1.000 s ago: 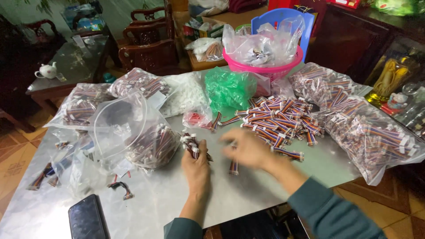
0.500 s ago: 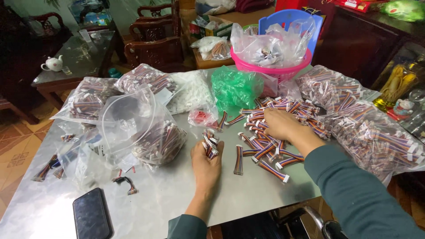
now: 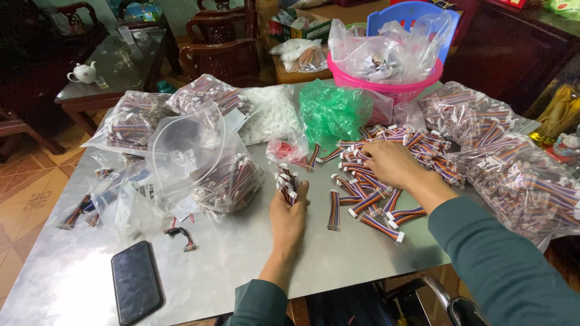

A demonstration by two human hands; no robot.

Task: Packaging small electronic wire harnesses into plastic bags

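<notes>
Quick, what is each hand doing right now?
Left hand: closed, holding a bundle of striped cables.
Right hand: flat on the cable pile; grip cannot be told.

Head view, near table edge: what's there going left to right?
Black phone → small loose cable → left hand holding a bundle of ribbon cables → loose ribbon cables spread flat → right hand resting on that pile → clear bag of cables.

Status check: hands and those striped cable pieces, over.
Left hand grips a bundle of cable pieces. Right hand flat on the loose cable pile. Open clear bag beside left hand.
</notes>
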